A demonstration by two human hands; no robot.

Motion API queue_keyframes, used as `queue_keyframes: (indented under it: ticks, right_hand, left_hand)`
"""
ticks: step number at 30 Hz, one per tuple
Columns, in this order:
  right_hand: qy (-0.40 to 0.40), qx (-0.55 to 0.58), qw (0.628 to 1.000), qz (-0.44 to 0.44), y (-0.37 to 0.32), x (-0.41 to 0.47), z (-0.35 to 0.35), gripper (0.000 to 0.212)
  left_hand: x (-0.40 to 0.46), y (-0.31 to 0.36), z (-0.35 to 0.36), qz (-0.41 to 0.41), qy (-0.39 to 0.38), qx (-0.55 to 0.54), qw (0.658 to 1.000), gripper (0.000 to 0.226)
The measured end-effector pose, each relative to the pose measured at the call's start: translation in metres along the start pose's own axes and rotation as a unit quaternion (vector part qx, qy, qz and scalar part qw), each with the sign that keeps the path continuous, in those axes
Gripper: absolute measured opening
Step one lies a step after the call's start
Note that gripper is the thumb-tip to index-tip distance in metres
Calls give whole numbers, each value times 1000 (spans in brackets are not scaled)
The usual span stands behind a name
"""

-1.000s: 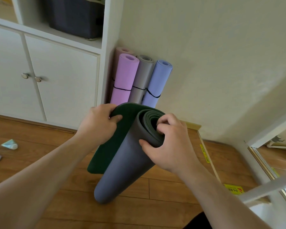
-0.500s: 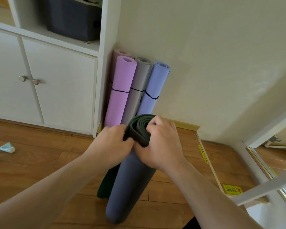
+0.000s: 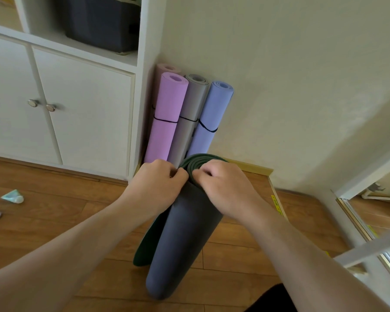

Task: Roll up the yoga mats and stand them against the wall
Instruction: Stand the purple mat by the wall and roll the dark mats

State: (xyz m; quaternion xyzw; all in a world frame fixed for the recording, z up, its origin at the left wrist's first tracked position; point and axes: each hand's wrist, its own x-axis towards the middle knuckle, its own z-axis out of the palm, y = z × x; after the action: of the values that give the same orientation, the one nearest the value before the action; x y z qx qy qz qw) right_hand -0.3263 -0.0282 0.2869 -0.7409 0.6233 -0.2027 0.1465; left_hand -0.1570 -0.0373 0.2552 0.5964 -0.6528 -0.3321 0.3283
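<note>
Yellow stickers (image 3: 276, 204) on the floor at the right carry dark writing, too small to read. The dark rolled mat (image 3: 182, 235), grey outside and green inside, stands on end on the wooden floor (image 3: 65, 210) in front of the person. The left hand (image 3: 158, 184) grips its top edge from the left with curled fingers. The right hand (image 3: 223, 188) grips the top from the right. Further away, the pink mat (image 3: 164, 118), grey mat (image 3: 190, 115) and blue mat (image 3: 209, 118) stand against the wall (image 3: 279, 75), beside the white cabinet (image 3: 83, 113).
</note>
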Motion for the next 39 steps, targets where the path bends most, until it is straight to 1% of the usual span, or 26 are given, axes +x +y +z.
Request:
queue_keyframes:
  ticks: [2, 7, 12, 14, 16, 17, 18, 20, 23, 24, 25, 28, 29, 31, 33, 35, 36, 37, 38, 39]
  right_hand:
    - [-7, -47, 999, -20, -2, 1, 1, 47]
    - [-52, -42, 996, -50, 2, 2, -4, 46]
    - [-35, -42, 995, -81, 3, 2, 1, 45]
    - [-25, -71, 993, -94, 1, 0, 4, 44]
    - [13, -120, 987, -107, 0, -7, 12, 32]
    - [40, -108, 989, -94, 0, -11, 14, 21]
    - [54, -75, 993, -78, 0, -14, 15, 13]
    - [59, 6, 997, -46, -4, -18, 12, 41]
    - [75, 10, 996, -53, -7, -16, 9, 66]
    - [80, -11, 996, -48, -5, -13, 9, 73]
    - [65, -44, 996, -38, -5, -11, 8, 78]
    - [-9, -183, 982, -37, -1, -5, 15, 86]
    - [-16, -199, 979, -42, -2, -6, 17, 89]
    - [-20, -181, 982, -43, -3, -9, 17, 88]
    - [-64, -120, 990, -31, -5, -10, 9, 87]
    - [-132, 23, 990, 33, -7, -4, -13, 94]
    - [-145, 90, 984, 59, -9, 2, -28, 94]
    - [-129, 119, 982, 70, -11, 8, -41, 88]
    - [-88, 119, 987, 59, -12, 14, -51, 75]
    - [-23, 91, 994, 49, -12, 19, -54, 59]
  left_hand:
    - [-1, 2, 0, 2, 14, 17, 1000, 46]
    - [3, 0, -6, 22, 20, 22, 999, 42]
    - [3, -2, -10, 32, 15, 46, 998, 41]
    - [5, -3, -13, 28, 14, 50, 998, 41]
    - [6, -3, -15, 28, 8, 57, 998, 39]
    - [6, -2, -15, 31, 5, 61, 998, 38]
    - [5, -2, -14, 34, 3, 68, 997, 38]
    - [2, -2, -13, 39, 11, 84, 996, 40]
    - [-1, -2, -13, 27, 19, 68, 997, 40]
    - [-1, -2, -14, 23, 20, 60, 998, 41]
    - [-2, -1, -15, 22, 18, 54, 998, 42]
    - [-1, 1, -14, 7, 4, 23, 1000, 47]
    - [0, 2, -14, -6, 2, 4, 1000, 52]
    - [0, 5, -15, -22, -1, 4, 1000, 63]
    - [-1, 6, -16, -13, 1, 24, 1000, 56]
    - [-2, 6, -18, -11, -7, 24, 1000, 47]
    - [-3, 6, -18, -15, -18, 11, 1000, 43]
    - [-5, 7, -18, -18, -31, -10, 999, 38]
    - [-7, 7, -16, -18, -42, -27, 999, 34]
    - [-9, 7, -14, -12, -42, -30, 999, 32]
